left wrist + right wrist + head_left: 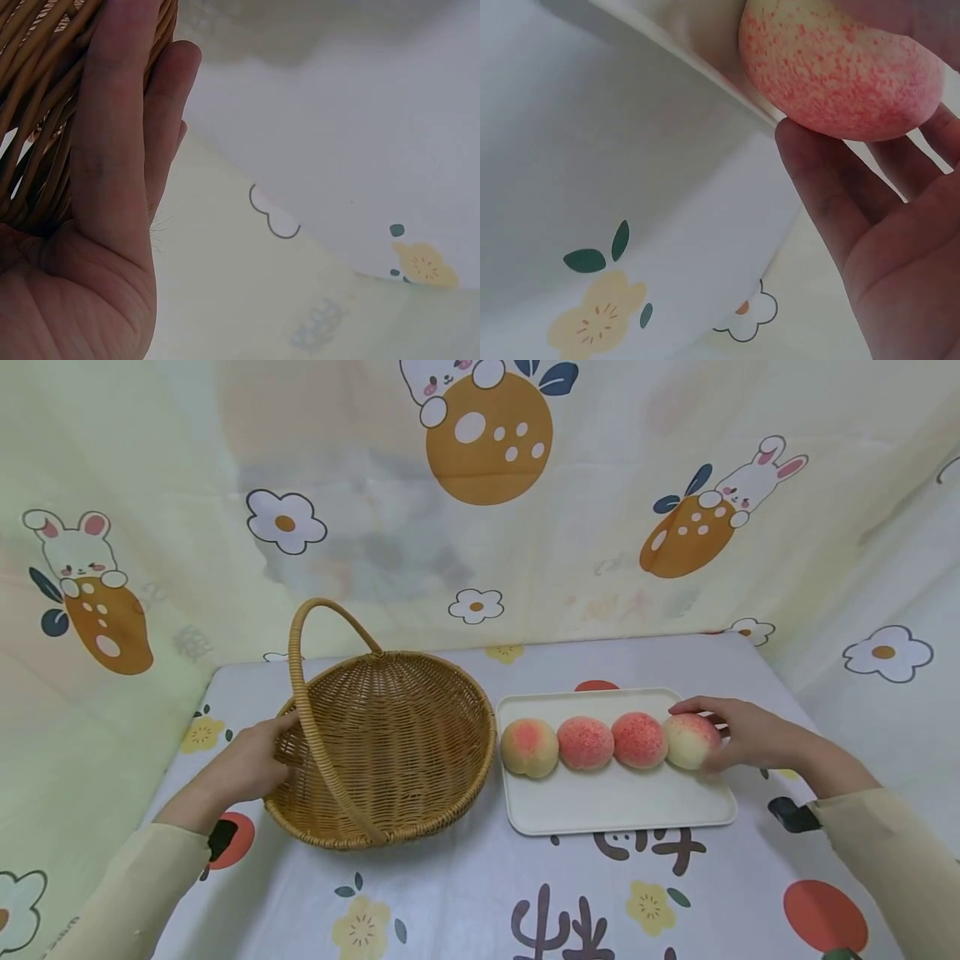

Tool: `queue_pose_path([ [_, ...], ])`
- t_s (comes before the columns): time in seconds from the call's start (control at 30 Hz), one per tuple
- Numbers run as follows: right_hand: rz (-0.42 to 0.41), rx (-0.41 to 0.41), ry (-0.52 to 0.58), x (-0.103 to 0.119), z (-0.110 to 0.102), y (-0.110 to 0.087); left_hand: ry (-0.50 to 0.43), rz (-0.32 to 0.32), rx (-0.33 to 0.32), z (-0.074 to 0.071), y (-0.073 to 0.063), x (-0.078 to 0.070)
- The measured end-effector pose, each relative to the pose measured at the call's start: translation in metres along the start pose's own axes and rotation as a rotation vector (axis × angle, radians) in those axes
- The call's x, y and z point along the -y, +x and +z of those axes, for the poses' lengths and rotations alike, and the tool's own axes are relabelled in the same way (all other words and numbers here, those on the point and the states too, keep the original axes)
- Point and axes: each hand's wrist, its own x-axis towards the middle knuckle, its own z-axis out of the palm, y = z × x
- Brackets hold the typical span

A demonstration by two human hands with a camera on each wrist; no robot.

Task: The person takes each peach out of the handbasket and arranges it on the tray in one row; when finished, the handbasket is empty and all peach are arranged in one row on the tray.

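Observation:
A brown wicker basket (397, 752) with an arched handle is tilted, its mouth facing forward. At its left side my left hand (255, 762) holds the wall, fingers lying along the wicker (45, 112) in the left wrist view. To the right, a white rectangular tray (615, 806) bears a row of peaches. My right hand (738, 735) grips the rightmost peach (686, 742), which is pale with a pink blush. In the right wrist view its thumb and fingers lie around that peach (840, 75). Beside it are a red peach (639, 740), a pink peach (585, 743) and a yellowish peach (529, 747).
A patterned cloth (442, 893) with flowers and dark lettering covers the table. Behind it hangs a pale curtain (360, 585) printed with rabbits and flowers. The basket's right rim stands close to the tray's left edge.

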Motion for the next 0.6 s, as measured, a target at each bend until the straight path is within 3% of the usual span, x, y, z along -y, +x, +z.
queue_pose_path([
  [0.6, 0.027, -0.009, 0.018, -0.005, 0.012, -0.005, 0.002, 0.002, 0.014, 0.003, 0.001, 0.002],
])
